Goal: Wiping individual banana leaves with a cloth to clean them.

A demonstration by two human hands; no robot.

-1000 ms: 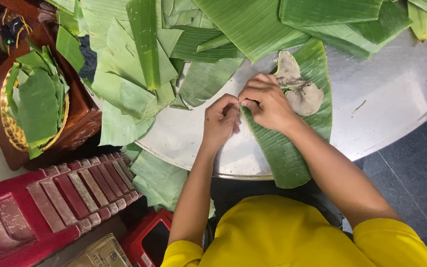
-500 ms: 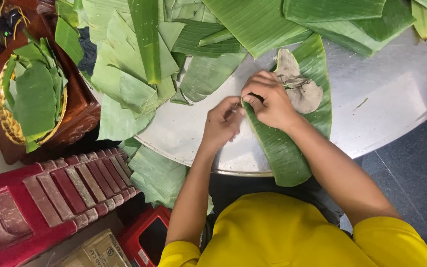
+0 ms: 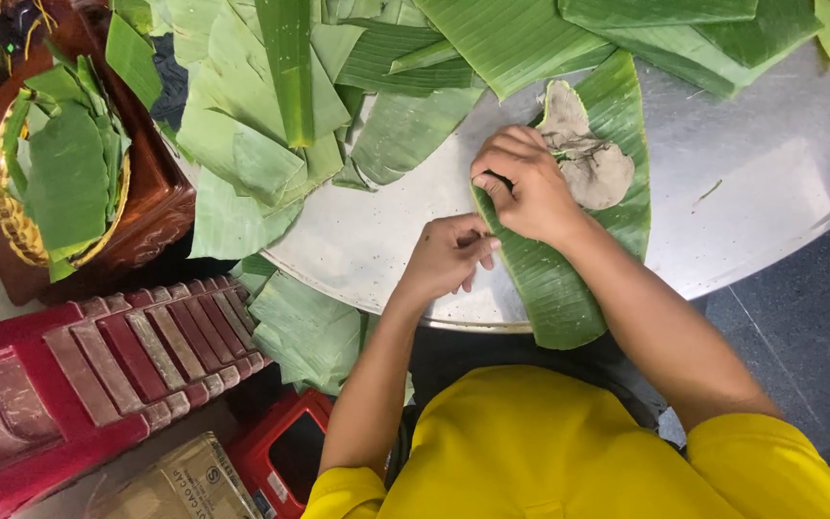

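Your right hand (image 3: 528, 187) lay across the long banana leaf strip (image 3: 569, 259) on the round metal counter (image 3: 770, 183), its fingers (image 3: 501, 159) curled and pressed together, pinching the strip's left edge near the top. Your left hand (image 3: 449, 255) sat just beside it, lower and to the left, with its fingers (image 3: 477, 245) bunched and touching the same edge of the strip (whether they actually gripped the leaf or only rested against it, I could not tell). The strip ran from the middle of the counter toward you, and its near end hung over the counter's rim.

A grey, dried patch (image 3: 593, 159) lay on the strip's upper part, just past your right knuckles. Beyond your hands, a heap of banana leaves (image 3: 338, 86) covered the far and left side of the counter, with more cut pieces (image 3: 305, 327) spilling below its rim on your left. Further left, a dark wooden box (image 3: 146, 211) held a woven basket (image 3: 12, 211) filled with small folded leaf pieces (image 3: 69, 178). Nearer to you stood a red plastic stool (image 3: 98, 370) and a cardboard box (image 3: 184, 485). Your yellow shirt (image 3: 549, 452) filled the bottom of the view.
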